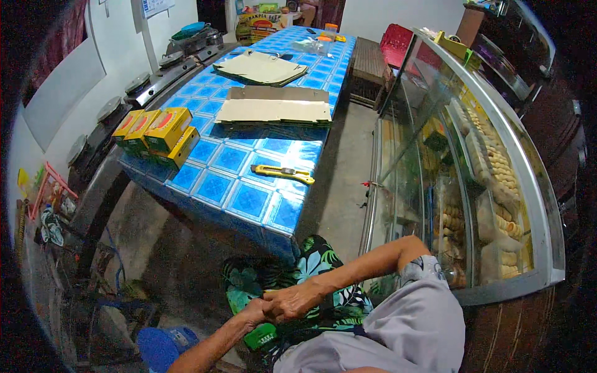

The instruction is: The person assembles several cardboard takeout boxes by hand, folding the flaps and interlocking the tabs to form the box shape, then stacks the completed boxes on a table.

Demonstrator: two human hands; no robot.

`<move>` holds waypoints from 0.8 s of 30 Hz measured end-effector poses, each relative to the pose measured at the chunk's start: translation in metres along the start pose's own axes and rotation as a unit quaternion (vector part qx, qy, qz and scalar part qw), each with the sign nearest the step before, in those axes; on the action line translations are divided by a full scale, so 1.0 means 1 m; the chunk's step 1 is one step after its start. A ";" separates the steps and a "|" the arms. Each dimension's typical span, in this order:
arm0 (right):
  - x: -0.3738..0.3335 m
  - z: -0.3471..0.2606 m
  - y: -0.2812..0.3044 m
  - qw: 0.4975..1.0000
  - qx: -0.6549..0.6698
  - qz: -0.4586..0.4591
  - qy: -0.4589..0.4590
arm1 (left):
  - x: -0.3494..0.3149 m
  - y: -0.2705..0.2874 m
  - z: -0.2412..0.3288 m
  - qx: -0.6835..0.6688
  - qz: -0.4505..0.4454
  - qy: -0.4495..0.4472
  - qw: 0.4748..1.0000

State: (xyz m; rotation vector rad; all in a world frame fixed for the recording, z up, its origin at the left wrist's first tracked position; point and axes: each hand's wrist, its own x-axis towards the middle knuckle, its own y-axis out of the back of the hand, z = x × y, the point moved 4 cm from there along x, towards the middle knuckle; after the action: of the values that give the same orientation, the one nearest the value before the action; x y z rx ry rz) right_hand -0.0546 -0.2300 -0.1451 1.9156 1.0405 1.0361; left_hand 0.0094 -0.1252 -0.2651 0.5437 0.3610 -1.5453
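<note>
Left hand (256,309): low in the lap, fingers curled and pressed against the right hand; a sliver of yellow shows between them, though I cannot tell what it is or whether it is truly pinched.
Right hand (297,299): closed over the left, knuckles up, forearm crossing from the right.
Green thing (261,336): a small green piece just below the joined hands, over the flowered cloth on the lap (323,261); touching or apart, I cannot tell.
Risk, cutter: the yellow utility knife (283,173) lies near the front edge of the bench (249,200), well apart from the hands; a blind reach could, I judge, knock it off toward the knees.
Risk, boxes: the yellow boxes (155,133) sit at the left edge and could slide off if nudged.
Count, boxes: about four or five, tightly packed.
Count, cardboard stacks: two, a flat pile (273,112) mid-bench and another (261,68) farther back.
Count, knives: one.
Count, glass case (472,186): one, at right, with rows of pale baked goods.
</note>
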 end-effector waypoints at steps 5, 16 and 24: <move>0.000 -0.007 0.026 0.995 -0.057 0.083 -0.002 | -0.001 0.002 -0.009 -0.257 0.086 0.055 0.961; -0.012 0.012 0.027 0.850 -0.128 0.352 -0.370 | -0.052 0.024 0.078 -0.440 0.155 -0.077 0.881; -0.058 0.036 -0.028 0.661 0.231 0.451 -0.553 | -0.034 -0.016 0.044 -0.510 0.281 -0.103 0.806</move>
State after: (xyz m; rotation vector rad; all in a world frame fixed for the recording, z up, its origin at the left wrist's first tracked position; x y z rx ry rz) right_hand -0.0518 -0.2768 -0.2026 2.8770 -0.5083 -0.2283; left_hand -0.0116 -0.1198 -0.2118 -0.3609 0.7145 -0.6426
